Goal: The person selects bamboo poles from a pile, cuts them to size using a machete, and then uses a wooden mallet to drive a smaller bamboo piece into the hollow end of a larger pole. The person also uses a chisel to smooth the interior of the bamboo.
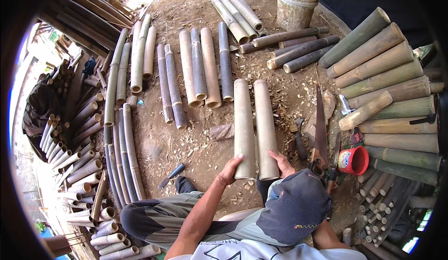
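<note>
Two pale bamboo tubes stand side by side in front of me with a narrow gap between them. My left hand [230, 169] is closed round the near end of the left bamboo tube [244, 124], thumb on top. My right hand [282, 163] grips the near end of the right bamboo tube [266, 124] from its outer side. Part of a wooden block [221, 131] shows behind the left tube. Right of my right hand lie a handsaw [320, 134] with a wooden handle, a dark-handled tool [299, 145] and a long blade [334, 164].
Cut bamboo tubes [206, 66] lie in groups ahead, with stacks at left [88, 166] and right [387, 92]. A red bucket [353, 161] is at right, a dirty white bucket [296, 10] farther off. A small knife [171, 175] lies left. Shavings cover the dirt floor [200, 143].
</note>
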Demonstrator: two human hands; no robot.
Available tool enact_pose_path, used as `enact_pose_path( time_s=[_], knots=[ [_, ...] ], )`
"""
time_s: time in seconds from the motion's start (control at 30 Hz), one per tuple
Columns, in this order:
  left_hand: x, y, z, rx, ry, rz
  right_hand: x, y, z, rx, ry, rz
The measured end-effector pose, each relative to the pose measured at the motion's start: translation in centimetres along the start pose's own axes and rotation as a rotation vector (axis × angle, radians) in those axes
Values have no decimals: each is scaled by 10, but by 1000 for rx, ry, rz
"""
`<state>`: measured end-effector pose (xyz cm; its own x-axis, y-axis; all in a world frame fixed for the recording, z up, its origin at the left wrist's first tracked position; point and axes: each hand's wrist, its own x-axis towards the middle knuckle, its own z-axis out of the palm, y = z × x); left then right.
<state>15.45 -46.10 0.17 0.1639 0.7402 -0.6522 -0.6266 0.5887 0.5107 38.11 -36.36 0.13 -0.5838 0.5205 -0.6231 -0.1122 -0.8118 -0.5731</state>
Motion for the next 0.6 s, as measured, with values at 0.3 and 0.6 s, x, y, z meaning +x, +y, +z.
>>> enact_pose_path(
  time_s=[0.3, 0.6],
  knots=[
    [-12, -20, -6, -103, -196, 82, -14, 2, 10, -86, -104, -59],
    [-36, 29, -4, -141, -200, 302, -8, -54, 71, -324, -190, -208]
  ],
)
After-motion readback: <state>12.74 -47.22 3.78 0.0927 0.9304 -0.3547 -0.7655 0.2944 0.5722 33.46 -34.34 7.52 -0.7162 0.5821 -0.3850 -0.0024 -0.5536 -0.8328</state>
